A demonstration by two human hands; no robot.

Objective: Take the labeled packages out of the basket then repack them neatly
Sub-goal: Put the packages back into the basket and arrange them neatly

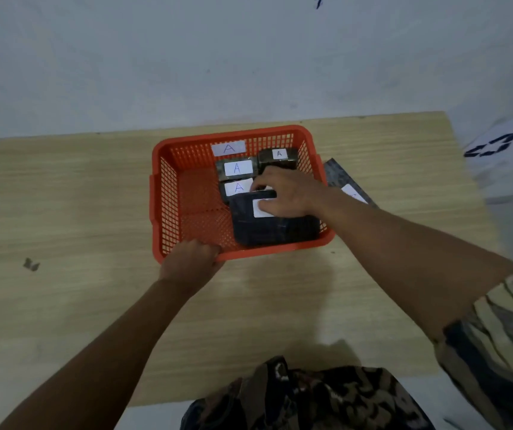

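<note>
Orange basket [168,187] sits on the wooden desk [63,212], and the left hand [191,259] has its grip closed on the near rim. The right hand [283,193] lies flat, fingers loose, on the big dark package [267,228] in the basket's right half, with three smaller "A" packages [238,168] packed behind it. One more labeled package [346,184] lies on the desk just right of the basket.

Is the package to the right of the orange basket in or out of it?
Out. The dark package lies flat on the table outside the basket's right wall, partly hidden by the right forearm.
</note>
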